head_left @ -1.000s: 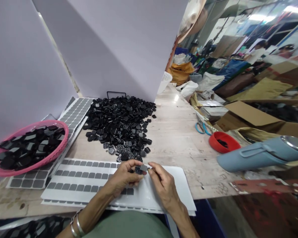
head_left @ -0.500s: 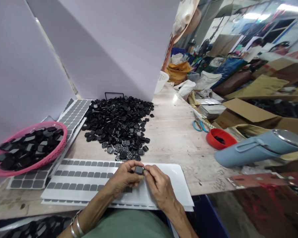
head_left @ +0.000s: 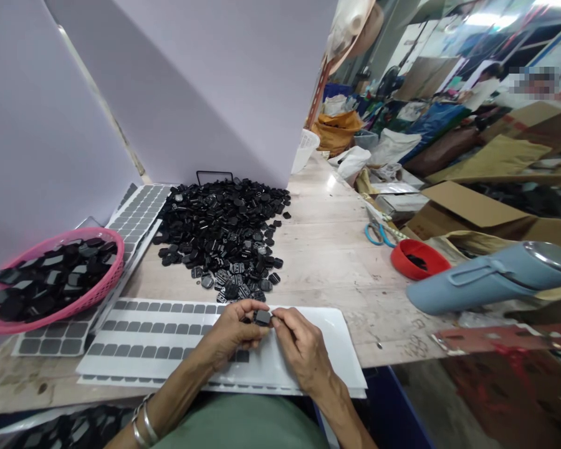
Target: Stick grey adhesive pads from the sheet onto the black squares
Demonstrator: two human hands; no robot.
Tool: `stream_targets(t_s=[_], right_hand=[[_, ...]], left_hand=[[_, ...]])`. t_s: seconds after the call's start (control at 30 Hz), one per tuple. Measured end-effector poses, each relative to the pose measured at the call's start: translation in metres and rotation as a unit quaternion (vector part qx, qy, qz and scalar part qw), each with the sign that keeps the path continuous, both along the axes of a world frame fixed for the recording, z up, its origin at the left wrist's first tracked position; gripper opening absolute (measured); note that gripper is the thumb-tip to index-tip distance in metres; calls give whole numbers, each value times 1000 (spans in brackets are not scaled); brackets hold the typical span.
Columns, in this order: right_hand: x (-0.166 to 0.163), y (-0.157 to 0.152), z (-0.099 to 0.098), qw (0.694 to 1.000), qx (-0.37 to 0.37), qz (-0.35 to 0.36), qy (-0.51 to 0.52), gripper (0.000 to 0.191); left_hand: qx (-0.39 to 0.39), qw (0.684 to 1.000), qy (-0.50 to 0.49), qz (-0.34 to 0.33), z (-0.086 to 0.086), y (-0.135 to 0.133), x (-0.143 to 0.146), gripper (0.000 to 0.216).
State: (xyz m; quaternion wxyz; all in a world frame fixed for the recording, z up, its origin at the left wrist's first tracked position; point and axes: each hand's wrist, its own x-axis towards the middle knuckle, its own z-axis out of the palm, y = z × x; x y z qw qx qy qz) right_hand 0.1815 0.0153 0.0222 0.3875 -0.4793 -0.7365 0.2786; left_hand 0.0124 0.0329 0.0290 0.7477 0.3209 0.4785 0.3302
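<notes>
My left hand (head_left: 229, 337) pinches a small black plastic piece (head_left: 262, 318) with a grey rounded-square face, thumb below and forefinger above. At the piece's right edge, my right hand (head_left: 303, 346) has its thumb and forefinger closed together; whether anything is between them I cannot make out. Both hands are over a white sheet (head_left: 341, 349) bearing rows of grey rounded-square stickers, with a bare white part on the right. Just beyond the hands lies a heap of similar black pieces (head_left: 224, 224), some showing a marked underside.
At left, a pink basket (head_left: 116, 262) of black pieces rests on more sticker sheets (head_left: 51, 346). To the right are blue-handled scissors (head_left: 378, 234), a red bowl (head_left: 418, 259) and a blue-grey flask (head_left: 477, 280). A partition (head_left: 206, 81) stands behind the heap. Open cardboard boxes (head_left: 477, 202) lie farther right.
My right fingertips have drawn back slightly from the black piece's right edge. The left hand still holds the piece in nearly the same place. The view has shifted a little.
</notes>
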Motion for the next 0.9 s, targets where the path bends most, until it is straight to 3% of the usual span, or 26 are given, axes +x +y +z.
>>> stream_targets(t_s=[0.9], right_hand=[[-4,-1,-7,997,-6,4,-80,21]], left_hand=[[10,1000,-11,7,-10,0,-2,41]])
